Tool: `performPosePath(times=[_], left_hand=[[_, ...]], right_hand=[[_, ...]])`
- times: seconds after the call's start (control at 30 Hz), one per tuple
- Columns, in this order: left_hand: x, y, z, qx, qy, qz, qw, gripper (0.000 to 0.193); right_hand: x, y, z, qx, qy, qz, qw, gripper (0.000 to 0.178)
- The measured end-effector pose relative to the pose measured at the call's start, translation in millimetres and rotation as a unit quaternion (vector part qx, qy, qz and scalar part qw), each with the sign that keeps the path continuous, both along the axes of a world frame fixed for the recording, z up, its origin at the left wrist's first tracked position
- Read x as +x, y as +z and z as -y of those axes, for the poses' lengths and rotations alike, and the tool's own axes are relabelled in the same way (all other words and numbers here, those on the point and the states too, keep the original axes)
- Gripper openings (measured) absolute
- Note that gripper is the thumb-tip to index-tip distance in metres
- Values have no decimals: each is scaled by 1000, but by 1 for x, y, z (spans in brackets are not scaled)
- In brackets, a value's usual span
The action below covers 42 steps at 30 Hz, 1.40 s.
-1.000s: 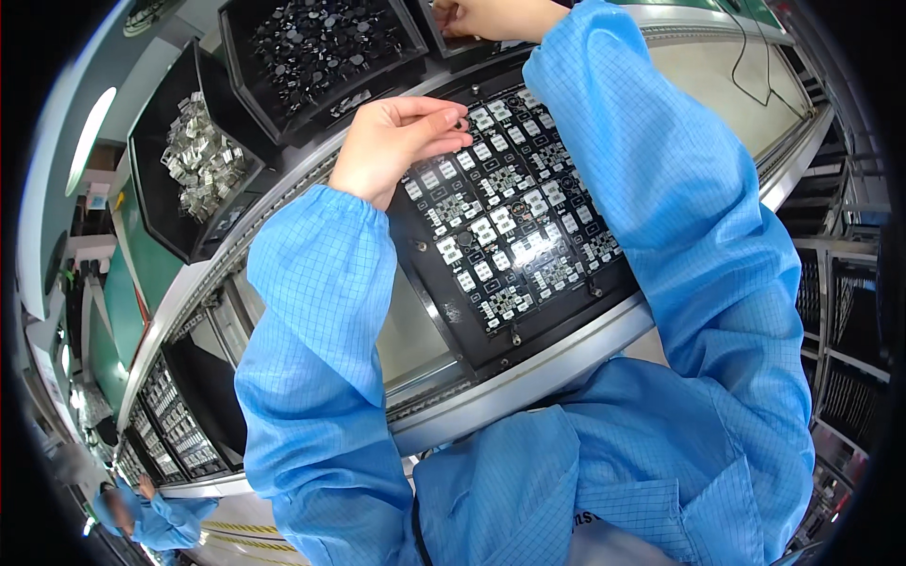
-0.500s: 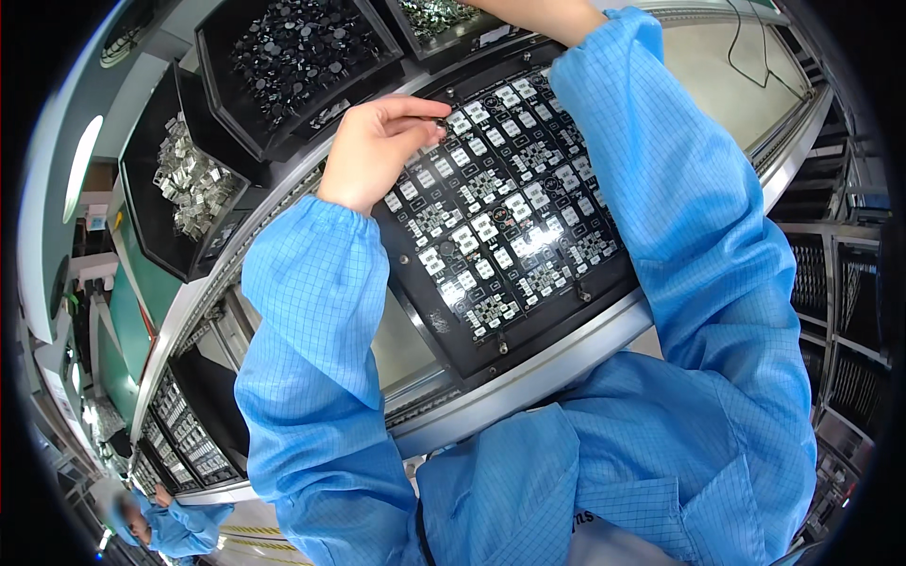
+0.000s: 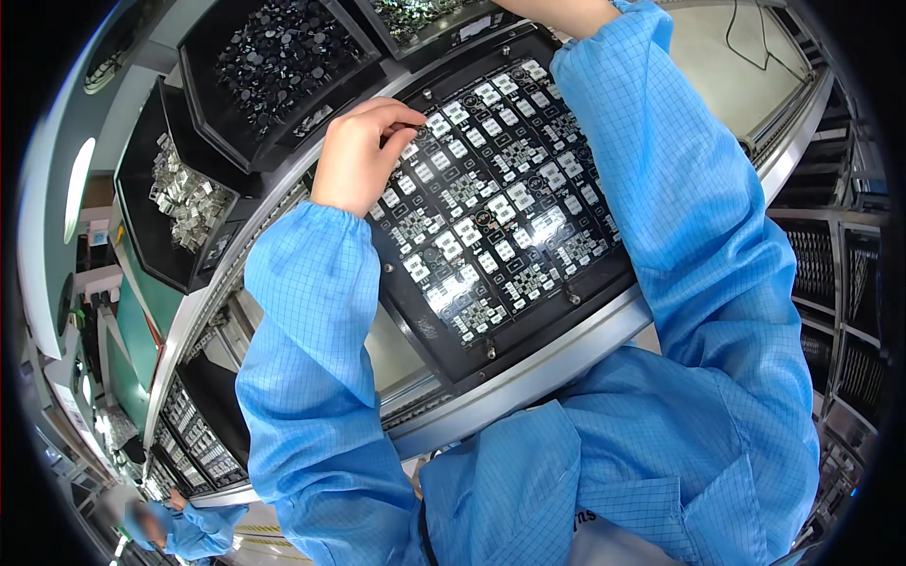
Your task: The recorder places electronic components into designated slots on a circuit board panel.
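Note:
A black circuit-board panel (image 3: 460, 193) with rows of white parts lies in a dark carrier tray (image 3: 429, 351) with metal studs. My left hand (image 3: 361, 156) reaches over the panel's far left corner, thumb and forefinger pinched low at the board. A small dark round part shows under the fingertips; whether they still grip it I cannot make out. My right hand (image 3: 563, 13) is at the top edge, by the bin of small shiny parts (image 3: 420, 13); its fingers lie outside the picture.
Beyond the tray stand a bin of black round components (image 3: 283, 61) and a bin of silver metal parts (image 3: 187, 198). A metal rail (image 3: 528, 363) runs along the near side. A cable (image 3: 763, 47) lies at far right. Another person's blue sleeve (image 3: 203, 528) shows at lower left.
The tray and bins appear slightly further left in the picture. My left fingertips have come down closer to the board, at about the same corner. My right hand stays by the shiny-parts bin.

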<state>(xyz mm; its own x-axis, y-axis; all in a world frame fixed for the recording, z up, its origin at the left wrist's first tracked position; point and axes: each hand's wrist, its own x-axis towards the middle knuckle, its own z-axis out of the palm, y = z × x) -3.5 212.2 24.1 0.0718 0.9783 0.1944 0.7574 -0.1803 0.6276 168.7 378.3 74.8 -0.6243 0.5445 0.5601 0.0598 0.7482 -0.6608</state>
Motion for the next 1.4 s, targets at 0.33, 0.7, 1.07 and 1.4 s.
performPosePath(times=[0.33, 0.7, 1.07, 1.4], left_hand=[[-3, -3, 3, 45, -63, -82, 994, 13], [5, 0, 4, 50, -68, -104, 991, 38], [-58, 49, -32, 83, 98, -327, 936, 19], [-59, 56, -45, -86, 138, -350, 923, 16]], right_hand=[[0, -2, -1, -10, 6, -9, 1000, 8], [20, 24, 25, -64, 58, -15, 996, 6], [48, -40, 112, -219, 249, 194, 923, 14], [51, -53, 129, -132, 196, 174, 956, 16]])
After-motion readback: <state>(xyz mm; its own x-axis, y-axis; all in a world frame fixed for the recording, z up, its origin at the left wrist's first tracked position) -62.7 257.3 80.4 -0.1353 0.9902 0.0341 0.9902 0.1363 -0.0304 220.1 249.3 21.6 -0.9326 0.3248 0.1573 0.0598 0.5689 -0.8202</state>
